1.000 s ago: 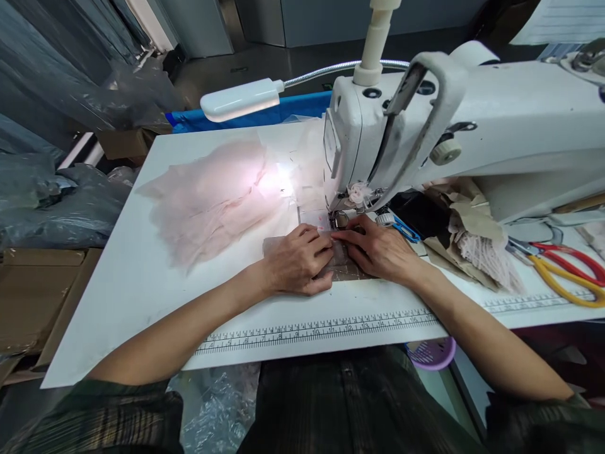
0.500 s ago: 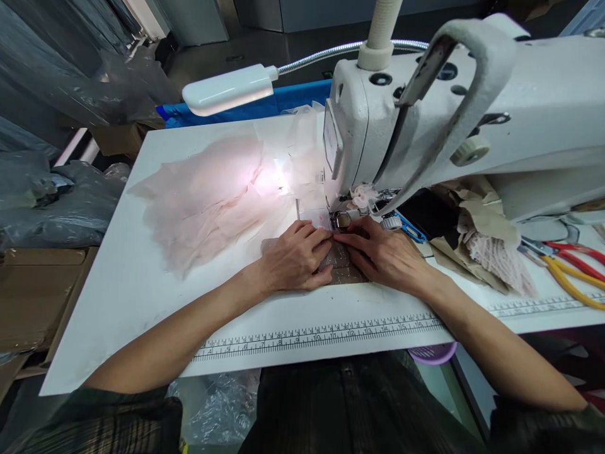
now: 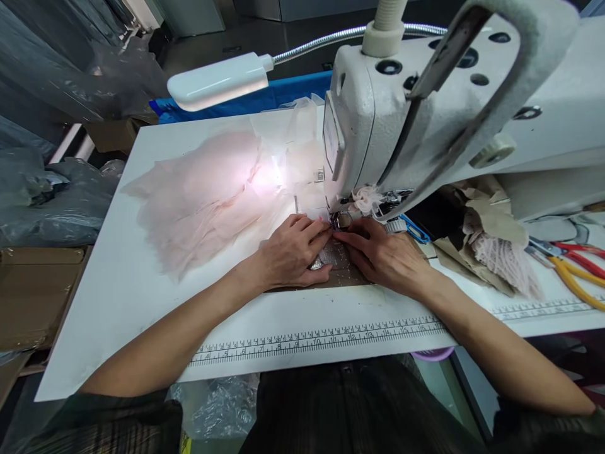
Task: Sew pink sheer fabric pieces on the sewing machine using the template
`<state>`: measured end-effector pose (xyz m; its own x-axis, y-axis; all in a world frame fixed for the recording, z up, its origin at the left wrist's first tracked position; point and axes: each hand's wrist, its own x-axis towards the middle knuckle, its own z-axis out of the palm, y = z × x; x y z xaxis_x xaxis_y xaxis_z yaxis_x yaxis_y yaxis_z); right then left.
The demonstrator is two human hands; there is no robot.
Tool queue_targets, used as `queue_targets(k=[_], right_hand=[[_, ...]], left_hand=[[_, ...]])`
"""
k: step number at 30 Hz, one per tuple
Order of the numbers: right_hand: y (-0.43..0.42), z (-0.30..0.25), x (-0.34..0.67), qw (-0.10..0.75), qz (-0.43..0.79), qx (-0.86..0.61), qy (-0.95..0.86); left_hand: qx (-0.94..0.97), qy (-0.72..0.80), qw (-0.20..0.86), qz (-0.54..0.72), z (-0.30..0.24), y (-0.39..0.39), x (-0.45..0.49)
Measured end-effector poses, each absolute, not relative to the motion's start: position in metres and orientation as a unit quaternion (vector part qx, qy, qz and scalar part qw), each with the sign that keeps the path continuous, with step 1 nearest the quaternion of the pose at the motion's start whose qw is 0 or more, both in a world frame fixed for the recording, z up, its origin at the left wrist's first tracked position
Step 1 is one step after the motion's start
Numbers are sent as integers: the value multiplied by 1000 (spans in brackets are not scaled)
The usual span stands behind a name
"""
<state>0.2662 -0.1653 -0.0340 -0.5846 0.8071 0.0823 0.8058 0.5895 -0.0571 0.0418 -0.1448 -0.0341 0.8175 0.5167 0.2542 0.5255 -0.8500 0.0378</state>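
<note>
My left hand (image 3: 299, 253) lies palm down beside the needle area of a white sewing machine (image 3: 354, 113). Its fingertips press close to the metal presser foot (image 3: 341, 220), while the thumb rests apart from them, lower down. From the other side, my right hand (image 3: 387, 255) reaches in, index finger stretched toward the foot and the other fingers bent over the shiny machine plate (image 3: 343, 271). Any cloth under the fingertips is too small or hidden to make out. Sheer pale pink fabric (image 3: 203, 202) spreads over the white table, left of the machine.
A white lamp (image 3: 220, 81) on a bendable metal neck hangs over the fabric. Right of my right hand lie crumpled brown paper (image 3: 496, 214), pink ruffled trim (image 3: 503, 258) and yellow-handled scissors (image 3: 574, 277). A printed ruler (image 3: 331, 340) runs along the table's front edge.
The view has shifted slightly, so the machine head looks larger. Both hands stay nearly in place by the presser foot. A bit more of the shiny plate shows beside the left fingers.
</note>
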Motion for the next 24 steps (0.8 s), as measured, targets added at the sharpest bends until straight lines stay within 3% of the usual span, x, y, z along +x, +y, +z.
queue_targets(k=[7, 10, 15, 24], right_hand=[[-164, -29, 259, 31, 22, -473, -880], [-165, -31, 264, 80, 51, -472, -877], [-160, -30, 283, 214, 200, -467, -834], [-146, -25, 290, 264, 331, -528, -736]], left_hand=[[-954, -271, 5, -130, -35, -135, 35], [-953, -271, 9, -133, -36, -132, 33], [-953, -275, 17, -127, -38, -129, 31], [-951, -297, 4, -84, -34, -129, 30]])
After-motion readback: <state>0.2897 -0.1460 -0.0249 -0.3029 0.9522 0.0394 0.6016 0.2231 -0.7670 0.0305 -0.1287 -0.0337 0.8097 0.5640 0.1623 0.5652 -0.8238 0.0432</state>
